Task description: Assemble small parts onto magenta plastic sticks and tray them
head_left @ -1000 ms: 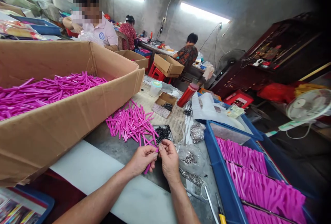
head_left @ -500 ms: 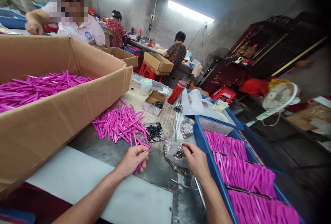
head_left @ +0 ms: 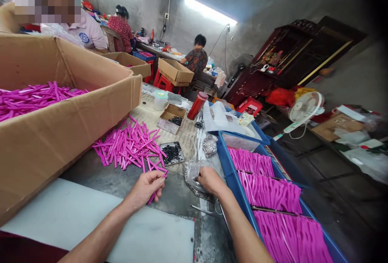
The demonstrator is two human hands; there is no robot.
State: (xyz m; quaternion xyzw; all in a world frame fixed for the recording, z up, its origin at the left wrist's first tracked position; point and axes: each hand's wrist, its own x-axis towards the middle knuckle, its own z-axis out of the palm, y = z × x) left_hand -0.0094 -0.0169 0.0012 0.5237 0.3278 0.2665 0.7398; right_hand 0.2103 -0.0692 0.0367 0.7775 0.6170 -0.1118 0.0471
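Observation:
My left hand is closed around a slim magenta stick, whose lower end shows beneath the fingers. Beside it spreads a loose pile of magenta sticks on the table. My right hand reaches down into a clear plastic bag of small metal pieces; its fingers are curled and their tips hidden. Under the bag is a dark, patterned tray. A shallow tray of small black parts sits between the pile and the bag. Close to my right wrist lies a pointed metal tool.
A large cardboard box of magenta sticks stands at left. On the right is a blue crate with magenta strips in rows. Farther back are a red flask and a small box. Several people work behind the table.
My right hand has moved deeper into the plastic bag, its fingers turning down out of sight. My left hand keeps its hold on the magenta stick. The whole view has shifted slightly.

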